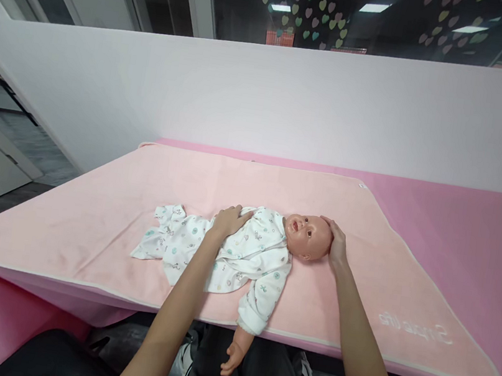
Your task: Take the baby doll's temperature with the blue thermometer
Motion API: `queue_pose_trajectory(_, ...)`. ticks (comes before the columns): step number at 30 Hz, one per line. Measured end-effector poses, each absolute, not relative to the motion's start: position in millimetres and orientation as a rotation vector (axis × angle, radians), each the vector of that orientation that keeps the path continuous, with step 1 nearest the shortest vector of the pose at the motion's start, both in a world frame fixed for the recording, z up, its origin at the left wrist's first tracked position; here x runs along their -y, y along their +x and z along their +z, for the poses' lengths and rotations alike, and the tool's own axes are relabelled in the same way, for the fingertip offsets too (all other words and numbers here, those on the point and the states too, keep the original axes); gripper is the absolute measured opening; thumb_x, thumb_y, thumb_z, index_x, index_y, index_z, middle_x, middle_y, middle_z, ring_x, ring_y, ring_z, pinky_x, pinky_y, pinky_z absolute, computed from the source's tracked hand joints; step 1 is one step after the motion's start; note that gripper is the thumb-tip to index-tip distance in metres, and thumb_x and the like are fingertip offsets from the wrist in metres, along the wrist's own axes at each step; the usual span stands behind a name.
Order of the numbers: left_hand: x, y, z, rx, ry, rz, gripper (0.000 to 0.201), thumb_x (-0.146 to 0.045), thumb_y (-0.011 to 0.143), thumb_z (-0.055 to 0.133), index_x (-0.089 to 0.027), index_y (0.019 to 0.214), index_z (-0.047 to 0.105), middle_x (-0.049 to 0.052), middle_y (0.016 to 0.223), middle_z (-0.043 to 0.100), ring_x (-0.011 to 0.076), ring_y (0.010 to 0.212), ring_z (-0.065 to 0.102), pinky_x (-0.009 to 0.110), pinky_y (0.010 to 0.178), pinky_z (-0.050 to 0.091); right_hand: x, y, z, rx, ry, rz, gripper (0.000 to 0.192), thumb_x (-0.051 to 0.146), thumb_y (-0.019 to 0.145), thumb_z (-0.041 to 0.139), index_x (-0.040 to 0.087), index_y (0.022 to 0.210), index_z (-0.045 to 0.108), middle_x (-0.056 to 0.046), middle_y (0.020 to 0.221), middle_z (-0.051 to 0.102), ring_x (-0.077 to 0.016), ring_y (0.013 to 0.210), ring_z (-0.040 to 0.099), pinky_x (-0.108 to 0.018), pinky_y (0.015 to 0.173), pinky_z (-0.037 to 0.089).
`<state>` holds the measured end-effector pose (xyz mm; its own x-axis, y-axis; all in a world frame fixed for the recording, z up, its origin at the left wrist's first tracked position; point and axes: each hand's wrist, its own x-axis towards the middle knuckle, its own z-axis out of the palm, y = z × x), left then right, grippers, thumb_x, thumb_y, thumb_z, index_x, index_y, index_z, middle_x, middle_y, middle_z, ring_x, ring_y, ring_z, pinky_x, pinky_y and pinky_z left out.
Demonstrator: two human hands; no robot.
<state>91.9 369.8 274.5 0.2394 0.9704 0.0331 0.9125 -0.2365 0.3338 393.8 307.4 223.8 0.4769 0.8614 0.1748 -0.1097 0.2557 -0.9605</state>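
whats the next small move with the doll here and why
Probably slide the doll further onto the blanket: one arm hangs over the table's near edge. The left hand rests flat on its chest and the right hand cups its head, so both can guide it.

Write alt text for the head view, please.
A person's left hand rests on the chest of a doll lying on a pink blanket, while the right hand cups its head. One doll arm hangs over the table edge.
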Motion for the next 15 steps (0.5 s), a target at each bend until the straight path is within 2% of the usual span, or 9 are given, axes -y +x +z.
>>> queue_pose_trajectory(8, -369, 92, 276, -1.769, 2.273, 0.329, 0.060, -0.067, 0.084, 0.023, -0.017, 0.098, 0.055, 0.015, 0.105, 0.062, 0.0307, 0.096, 0.057, 0.035, 0.076, 0.038, -303, 397, 232, 0.723, -1.060, 0.785, 0.043, 0.055, 0.072, 0.055, 0.020, 0.094, 0.066, -0.006, 0.102, 0.066, -0.0216, 0.102, 0.059, -0.037, 0.093, 0.042)
queue_pose_trajectory(15, -368, 93, 277, -1.769, 2.259, 0.332, 0.062, -0.068, 0.083, 0.022, -0.018, 0.097, 0.055, 0.015, 0.104, 0.062, 0.0307, 0.096, 0.057, 0.036, 0.079, 0.038, -302, 382, 233, 0.769, -1.091, 0.870, 0.030, 0.050, 0.075, 0.054, 0.023, 0.082, 0.066, -0.004, 0.098, 0.067, -0.0229, 0.098, 0.060, -0.040, 0.090, 0.046)
